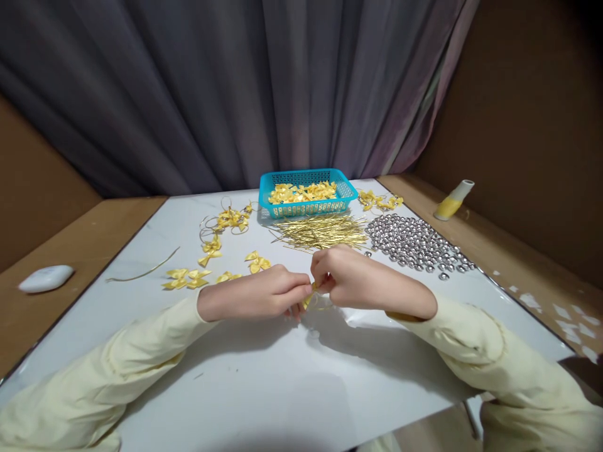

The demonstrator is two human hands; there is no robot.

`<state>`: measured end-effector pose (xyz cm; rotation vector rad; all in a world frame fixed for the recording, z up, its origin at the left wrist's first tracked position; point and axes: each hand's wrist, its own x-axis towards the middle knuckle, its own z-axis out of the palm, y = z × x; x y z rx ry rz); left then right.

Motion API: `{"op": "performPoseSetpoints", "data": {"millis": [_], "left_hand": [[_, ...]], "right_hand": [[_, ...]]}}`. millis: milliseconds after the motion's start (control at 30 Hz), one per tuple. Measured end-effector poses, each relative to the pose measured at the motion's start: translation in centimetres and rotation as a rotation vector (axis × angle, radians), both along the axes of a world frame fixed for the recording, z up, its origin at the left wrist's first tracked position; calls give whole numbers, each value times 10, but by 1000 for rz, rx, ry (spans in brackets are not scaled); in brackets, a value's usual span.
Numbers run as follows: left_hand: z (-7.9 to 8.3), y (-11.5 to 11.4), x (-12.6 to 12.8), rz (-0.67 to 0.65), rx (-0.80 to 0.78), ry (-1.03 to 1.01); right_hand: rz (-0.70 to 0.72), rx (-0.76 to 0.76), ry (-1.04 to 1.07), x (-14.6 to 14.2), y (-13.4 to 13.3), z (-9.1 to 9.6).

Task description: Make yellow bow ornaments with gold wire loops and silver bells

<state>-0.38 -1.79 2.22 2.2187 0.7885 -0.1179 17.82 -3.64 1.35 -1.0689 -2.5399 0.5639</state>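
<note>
as the hands (273,292) (354,279) pinch it, the yellow bow (307,302) is mostly hidden.

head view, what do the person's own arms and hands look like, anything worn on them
The left sleeve and right sleeve are pale yellow, loose and creased, ending short of the wrists. The left hand and right hand are ungloved, with no watch or bracelet visible.

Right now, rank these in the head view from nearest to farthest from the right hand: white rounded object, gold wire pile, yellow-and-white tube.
From the right hand:
1. Gold wire pile, just beyond it.
2. Yellow-and-white tube, over to the right.
3. White rounded object, at the far left.
</note>
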Motion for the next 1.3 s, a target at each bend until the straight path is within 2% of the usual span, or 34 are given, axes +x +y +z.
{"op": "performPoseSetpoints", "data": {"millis": [133, 367, 567, 833, 1033, 1167, 1300], "left_hand": [[-1, 0, 0, -27, 49, 8], [2, 0, -1, -52, -98, -22], [1, 3, -1, -77, -115, -47], [-1, 2, -2, -109, 30, -119], [-3, 0, -3, -47, 116, -133], [-7, -4, -2, -37, 204, -118], [-12, -9, -1, -22, 304, -109]], "right_hand": [[-11, -5, 10, 0, 0, 0], [0, 26, -17, 1, 2, -4], [-5, 28, -14, 2, 2, -4], [-55, 35, -49, 1, 2, -1], [-282, 172, -37, 5, -23, 8], [-337, 108, -41, 6, -39, 3], [-388, 51, -42, 2, -42, -5]]}}
